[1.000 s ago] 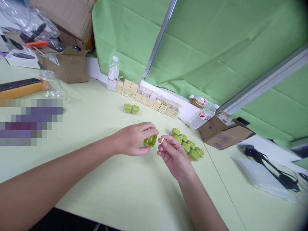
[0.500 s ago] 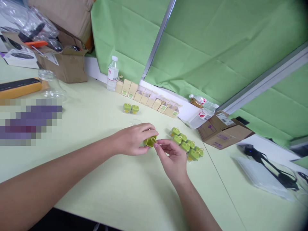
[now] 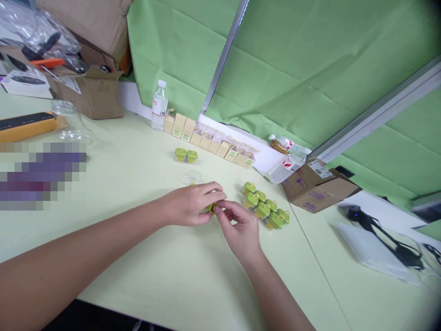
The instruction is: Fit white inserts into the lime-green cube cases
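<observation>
My left hand point(image 3: 195, 204) is closed around a small green lid point(image 3: 211, 208), its hollow side partly showing. My right hand point(image 3: 241, 227) meets it from the right, thumb and forefinger pinched at the lid's edge. A pale yellow loop seen in that pinch a moment earlier is now covered by the fingers. Just behind my left hand sits a small clear container point(image 3: 193, 177). To the right stand several clear containers with green lids point(image 3: 263, 210), yellow loops on top. Two more green-lidded containers point(image 3: 186, 155) stand farther back.
Along the back runs a row of small cardboard boxes point(image 3: 208, 139), beside an upright water bottle point(image 3: 159, 105). More bottles point(image 3: 291, 161) lie near a carton point(image 3: 319, 186) at right. A glass jar point(image 3: 70, 122), power strip point(image 3: 27, 126) and open box point(image 3: 99, 94) occupy the left.
My right hand has moved slightly left, closer to my left hand. Fingers now cover most of the lid and the loop. More of the clear container shows behind my left hand.
</observation>
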`<state>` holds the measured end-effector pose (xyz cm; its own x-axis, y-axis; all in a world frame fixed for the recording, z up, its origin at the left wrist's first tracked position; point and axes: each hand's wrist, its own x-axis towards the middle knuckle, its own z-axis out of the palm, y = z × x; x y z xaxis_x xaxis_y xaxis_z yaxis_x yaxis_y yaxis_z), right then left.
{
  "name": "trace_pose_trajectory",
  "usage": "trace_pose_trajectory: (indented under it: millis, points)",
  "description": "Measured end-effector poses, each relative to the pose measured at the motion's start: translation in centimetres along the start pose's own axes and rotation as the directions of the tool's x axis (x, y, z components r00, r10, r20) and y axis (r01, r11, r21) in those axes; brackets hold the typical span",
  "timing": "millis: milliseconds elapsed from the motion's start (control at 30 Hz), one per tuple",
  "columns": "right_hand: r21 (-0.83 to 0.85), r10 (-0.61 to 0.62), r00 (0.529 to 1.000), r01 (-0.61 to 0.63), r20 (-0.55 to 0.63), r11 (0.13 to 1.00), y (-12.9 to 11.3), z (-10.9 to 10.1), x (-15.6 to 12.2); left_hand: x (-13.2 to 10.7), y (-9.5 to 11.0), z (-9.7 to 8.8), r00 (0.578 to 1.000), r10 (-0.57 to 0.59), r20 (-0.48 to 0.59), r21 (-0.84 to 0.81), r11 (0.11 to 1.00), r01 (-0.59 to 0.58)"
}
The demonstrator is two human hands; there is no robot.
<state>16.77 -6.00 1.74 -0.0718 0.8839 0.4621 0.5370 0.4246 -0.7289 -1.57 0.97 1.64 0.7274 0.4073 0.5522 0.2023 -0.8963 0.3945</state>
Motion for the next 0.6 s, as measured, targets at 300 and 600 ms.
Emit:
trace_pose_trajectory:
  millis: [300, 600]
  points:
    - [-0.079, -0.038, 0.999, 0.04, 0.019, 0.996, -0.15, 0.05, 0.11, -0.14, -0.08, 0.05, 1.0, -0.002, 0.024, 0.01, 1.0, 0.002]
    - [-0.134, -0.025, 0.995, 0.037, 0.092, 0.99, 0.03, 0.09, 0.1, -0.28, -0.31, 0.51, 0.999, 0.036, 0.04, 0.001, 0.999, -0.036]
